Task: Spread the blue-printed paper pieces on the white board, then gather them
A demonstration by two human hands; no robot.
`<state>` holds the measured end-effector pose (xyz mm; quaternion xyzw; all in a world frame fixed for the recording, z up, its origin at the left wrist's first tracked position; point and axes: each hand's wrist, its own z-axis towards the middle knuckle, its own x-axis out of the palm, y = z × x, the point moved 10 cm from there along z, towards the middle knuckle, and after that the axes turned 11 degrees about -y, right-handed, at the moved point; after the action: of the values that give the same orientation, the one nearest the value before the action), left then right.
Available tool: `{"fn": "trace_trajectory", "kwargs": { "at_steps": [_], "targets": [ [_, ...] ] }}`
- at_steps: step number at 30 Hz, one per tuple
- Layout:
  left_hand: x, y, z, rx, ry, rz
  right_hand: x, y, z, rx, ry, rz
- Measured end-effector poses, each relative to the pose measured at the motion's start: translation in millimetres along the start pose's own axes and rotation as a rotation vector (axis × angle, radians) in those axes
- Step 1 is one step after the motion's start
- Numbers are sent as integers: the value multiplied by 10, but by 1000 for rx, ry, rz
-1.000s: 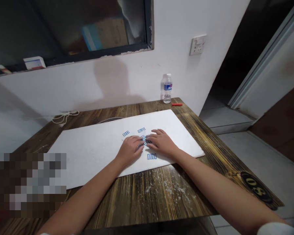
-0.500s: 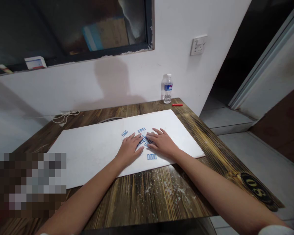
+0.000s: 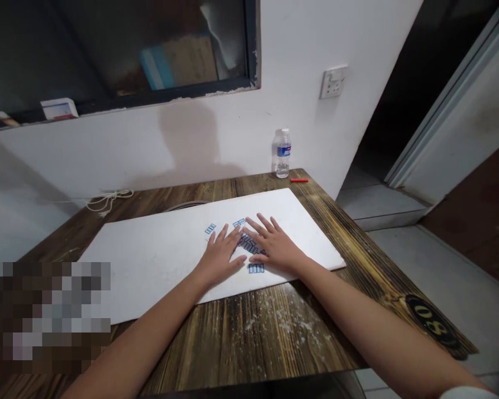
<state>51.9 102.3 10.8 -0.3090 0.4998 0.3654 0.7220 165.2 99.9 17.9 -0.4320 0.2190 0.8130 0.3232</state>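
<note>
Several small blue-edged white rectangular pieces lie on a white board (image 3: 149, 260); I cannot tell whether they are tiles or cards. The central cluster of pieces (image 3: 249, 243) sits between my hands, partly covered by my fingers. My left hand (image 3: 219, 257) is open, palm down, at the cluster's left side, with its fingers spread. On the right, my right hand (image 3: 276, 246) is open too, its spread fingers over part of the cluster. Three smaller groups lie apart: a left group (image 3: 210, 228), a far group (image 3: 239, 222) and a near group (image 3: 256, 269).
The board rests on a dark wooden table (image 3: 241, 338) with whitish specks near its front edge. A water bottle (image 3: 283, 158) and a red pen-like stick (image 3: 299, 180) are at the back right. A white cable (image 3: 103, 202) lies back left. A blurred patch (image 3: 52, 316) covers the left front.
My hands have spread wider, my right fingers reaching slightly farther over the cluster. The central pieces have shifted and look more lined up. The outer groups keep their places on the board.
</note>
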Motion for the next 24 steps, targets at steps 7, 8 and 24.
{"fn": "trace_trajectory", "kwargs": {
  "at_steps": [7, 8, 24],
  "targets": [
    [-11, -43, 13, 1, 24, -41, -94, 27, 11, 1, -62, -40],
    [0, -62, 11, 17, 34, -54, -99, 30, 11, 4, -57, -37],
    [-231, -66, 41, 43, -193, -108, -27, 21, -4, 3, 3, -8]
  ]
}}
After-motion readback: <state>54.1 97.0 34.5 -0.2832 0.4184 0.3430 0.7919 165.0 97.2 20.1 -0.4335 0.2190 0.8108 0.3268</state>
